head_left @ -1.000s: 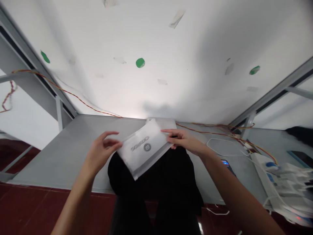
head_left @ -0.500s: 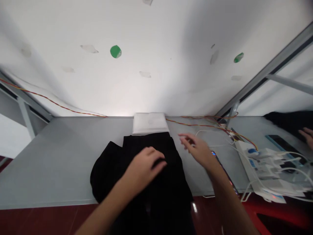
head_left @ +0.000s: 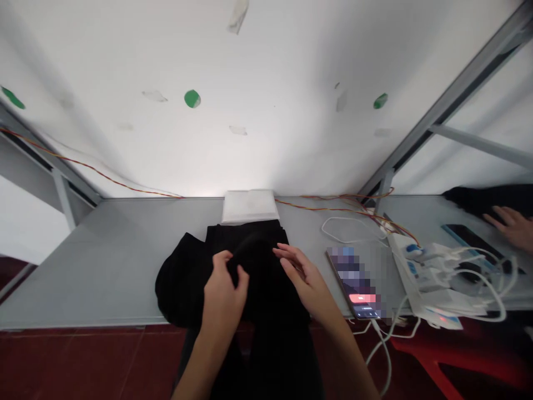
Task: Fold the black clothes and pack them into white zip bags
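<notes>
A black garment, its exact kind hard to make out, lies bunched on the grey table and hangs over the front edge toward my lap. My left hand is over its left-middle part, fingers curled and thumb held apart from them, with no cloth visibly pinched. Above the garment's right side is my right hand, fingers stretched out and holding nothing. Against the garment's far edge rests a flat white packet.
To my right lie a phone with a cable and a power strip crowded with white chargers. Another person's hand rests farther right near dark cloth. Twisted red-yellow wire runs along the wall; a red stool stands below.
My right hand has moved left and down, from beside the garment to over it. My left hand has shifted left, its thumb and fingers now pointing forward. The phone has come into fuller view.
</notes>
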